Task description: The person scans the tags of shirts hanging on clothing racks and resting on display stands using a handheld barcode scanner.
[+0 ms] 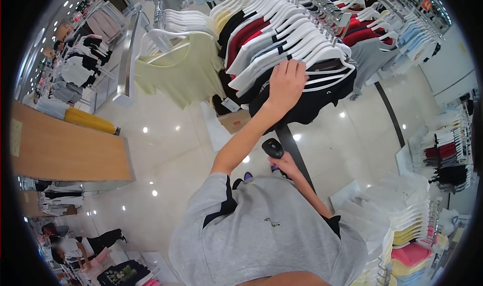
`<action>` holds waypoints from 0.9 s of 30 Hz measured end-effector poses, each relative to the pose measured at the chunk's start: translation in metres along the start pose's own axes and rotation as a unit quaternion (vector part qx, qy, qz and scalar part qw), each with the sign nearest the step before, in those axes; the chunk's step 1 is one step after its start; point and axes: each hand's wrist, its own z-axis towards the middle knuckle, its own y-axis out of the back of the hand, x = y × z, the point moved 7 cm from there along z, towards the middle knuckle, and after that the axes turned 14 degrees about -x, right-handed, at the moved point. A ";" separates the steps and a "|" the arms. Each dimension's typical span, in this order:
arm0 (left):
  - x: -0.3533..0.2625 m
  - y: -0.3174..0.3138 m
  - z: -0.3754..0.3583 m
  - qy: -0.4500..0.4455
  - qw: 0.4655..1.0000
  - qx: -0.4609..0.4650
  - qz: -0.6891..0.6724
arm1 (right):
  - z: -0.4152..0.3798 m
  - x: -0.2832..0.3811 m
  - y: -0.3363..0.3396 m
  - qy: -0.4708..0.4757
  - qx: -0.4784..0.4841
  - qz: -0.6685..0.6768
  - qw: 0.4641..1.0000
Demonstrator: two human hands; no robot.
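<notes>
My left hand reaches up to the rack, its fingers pressed together and curled over a white hanger at the front of the row. Black tops hang just beside and below it, and the fingertips are partly hidden. Lower down, close to my body, my right hand is closed round a black handheld device, whose rounded head points up. White, red and black garments hang tightly packed behind the front hangers.
A pale yellow-green top hangs left of the row. Below the rack is a cardboard box. A wooden counter stands at left. More garments hang at lower right. Another person is at lower left.
</notes>
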 end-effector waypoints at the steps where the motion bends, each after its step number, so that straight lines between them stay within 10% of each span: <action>1: 0.001 -0.010 0.001 0.003 0.999 -0.005 0.032 | -0.001 -0.001 0.001 -0.001 -0.003 -0.003 1.000; 14: 0.020 0.076 0.014 0.046 0.998 -0.015 -0.038 | 0.004 -0.023 0.021 -0.080 -0.054 0.037 0.995; 22: 0.178 0.192 -0.080 0.239 0.934 -0.053 0.262 | 0.006 -0.025 -0.022 -0.058 0.049 -0.032 0.997; 27: 0.207 0.271 -0.072 0.192 0.896 -0.153 0.370 | 0.005 -0.031 -0.048 -0.022 0.106 -0.075 0.991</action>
